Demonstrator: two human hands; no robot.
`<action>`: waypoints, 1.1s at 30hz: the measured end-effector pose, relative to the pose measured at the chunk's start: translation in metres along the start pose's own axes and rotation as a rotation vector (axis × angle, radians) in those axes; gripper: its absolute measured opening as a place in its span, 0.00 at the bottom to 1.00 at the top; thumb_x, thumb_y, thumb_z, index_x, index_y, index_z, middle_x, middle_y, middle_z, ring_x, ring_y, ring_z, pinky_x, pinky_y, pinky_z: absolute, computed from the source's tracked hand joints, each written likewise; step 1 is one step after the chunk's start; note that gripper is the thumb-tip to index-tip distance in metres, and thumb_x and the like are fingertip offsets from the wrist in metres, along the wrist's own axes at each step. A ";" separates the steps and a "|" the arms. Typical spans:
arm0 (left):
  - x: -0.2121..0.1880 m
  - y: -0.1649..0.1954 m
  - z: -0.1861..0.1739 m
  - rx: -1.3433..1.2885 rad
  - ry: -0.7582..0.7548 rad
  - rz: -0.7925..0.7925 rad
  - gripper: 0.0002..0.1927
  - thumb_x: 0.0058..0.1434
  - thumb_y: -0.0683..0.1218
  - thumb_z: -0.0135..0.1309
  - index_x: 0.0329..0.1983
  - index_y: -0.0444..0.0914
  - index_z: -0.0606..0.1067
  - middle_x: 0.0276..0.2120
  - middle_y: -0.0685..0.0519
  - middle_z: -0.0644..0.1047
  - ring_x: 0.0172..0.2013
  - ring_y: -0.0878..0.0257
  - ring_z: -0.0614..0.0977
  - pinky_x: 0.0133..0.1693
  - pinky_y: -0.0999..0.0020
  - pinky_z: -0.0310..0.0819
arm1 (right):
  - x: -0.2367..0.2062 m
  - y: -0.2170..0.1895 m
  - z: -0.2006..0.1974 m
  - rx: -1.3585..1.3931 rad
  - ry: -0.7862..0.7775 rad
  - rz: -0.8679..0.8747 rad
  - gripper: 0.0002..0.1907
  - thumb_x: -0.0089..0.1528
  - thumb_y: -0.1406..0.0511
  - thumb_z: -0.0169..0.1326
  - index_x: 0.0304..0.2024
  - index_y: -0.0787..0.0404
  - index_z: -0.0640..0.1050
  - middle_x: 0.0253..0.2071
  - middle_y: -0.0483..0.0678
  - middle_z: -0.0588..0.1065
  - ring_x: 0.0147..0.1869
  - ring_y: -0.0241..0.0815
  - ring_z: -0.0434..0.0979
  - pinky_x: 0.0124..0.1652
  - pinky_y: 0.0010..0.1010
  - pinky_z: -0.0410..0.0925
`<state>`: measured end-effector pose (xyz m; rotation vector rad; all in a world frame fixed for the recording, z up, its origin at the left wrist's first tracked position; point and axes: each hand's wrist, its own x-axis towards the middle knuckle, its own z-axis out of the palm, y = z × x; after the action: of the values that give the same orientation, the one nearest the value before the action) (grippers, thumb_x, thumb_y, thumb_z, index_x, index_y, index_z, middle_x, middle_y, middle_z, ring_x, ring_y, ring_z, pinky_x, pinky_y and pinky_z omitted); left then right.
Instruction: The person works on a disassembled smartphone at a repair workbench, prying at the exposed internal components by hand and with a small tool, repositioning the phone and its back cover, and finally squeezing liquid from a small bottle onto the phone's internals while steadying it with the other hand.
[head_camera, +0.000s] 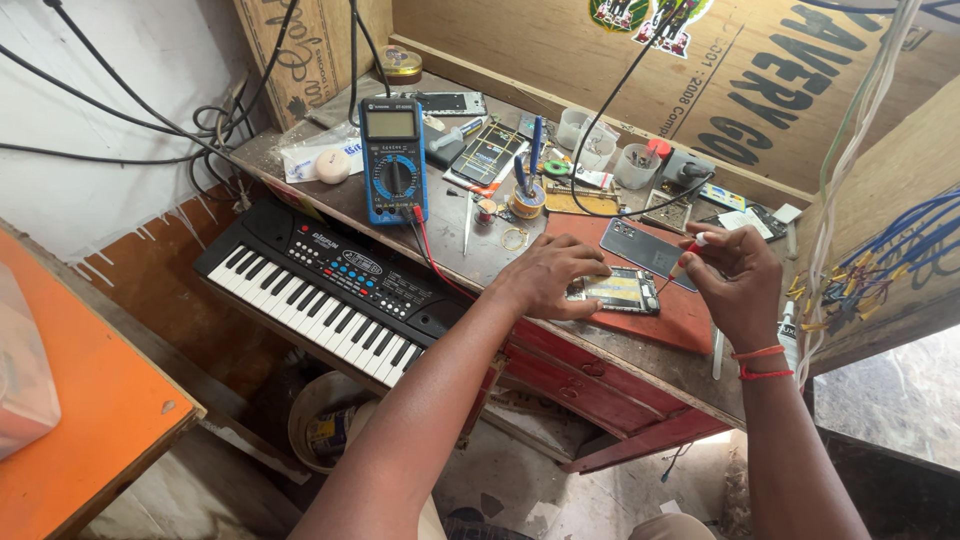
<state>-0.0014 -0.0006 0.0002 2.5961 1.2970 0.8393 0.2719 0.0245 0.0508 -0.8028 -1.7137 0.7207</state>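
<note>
Two bare hands were engaged over an opened phone (618, 291) that lay on a red mat (668, 315) near the front edge of the workbench (640, 365), toward its right end. The left hand (545, 277) was laid flat across the phone's left part, its fingers spread and pressed down rather than curled around anything, so the device was pinned and not gripped. The right hand (738, 275) was closed around a thin red-and-white tool (683, 262), whose tip was angled down to the phone's right edge; whether the tip was actually touching could not be told. The phone's grey back cover (645, 247) had been set just behind it on the mat. A slip of the tip was judged the chief hazard: with the board exposed, a sideways skid could scratch a component or bridge contacts, most likely if the downward pressure of the left hand shifted. The phone lay close to the front edge, so a hard push might carry it off. A blue multimeter (393, 160) stood toward the back left corner, its red lead (432, 257) trailing across the bench toward the left forearm, where it could be snagged. A black toy keyboard (320, 290) jutted out below the left front edge.
</note>
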 end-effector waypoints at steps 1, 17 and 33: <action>0.000 0.001 0.000 0.000 -0.008 -0.003 0.26 0.55 0.62 0.59 0.56 0.49 0.79 0.59 0.56 0.76 0.64 0.57 0.71 0.66 0.54 0.58 | 0.000 0.000 -0.002 -0.017 -0.003 0.002 0.12 0.61 0.72 0.61 0.39 0.62 0.69 0.46 0.48 0.80 0.49 0.34 0.83 0.49 0.23 0.76; 0.001 0.000 0.000 0.015 -0.014 -0.009 0.26 0.55 0.62 0.60 0.55 0.49 0.79 0.59 0.56 0.77 0.63 0.58 0.72 0.66 0.54 0.59 | 0.001 0.026 -0.014 -0.043 0.090 0.021 0.12 0.64 0.74 0.64 0.41 0.66 0.71 0.41 0.54 0.80 0.47 0.38 0.83 0.47 0.26 0.76; -0.001 0.001 -0.003 -0.003 -0.004 0.014 0.26 0.55 0.61 0.60 0.55 0.48 0.79 0.58 0.55 0.77 0.63 0.56 0.71 0.65 0.53 0.58 | 0.004 0.019 -0.016 -0.157 0.090 0.038 0.12 0.62 0.73 0.67 0.40 0.66 0.74 0.40 0.53 0.80 0.45 0.36 0.82 0.45 0.25 0.75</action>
<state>-0.0027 -0.0028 0.0029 2.6067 1.2769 0.8368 0.2897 0.0402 0.0427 -0.9647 -1.6921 0.5714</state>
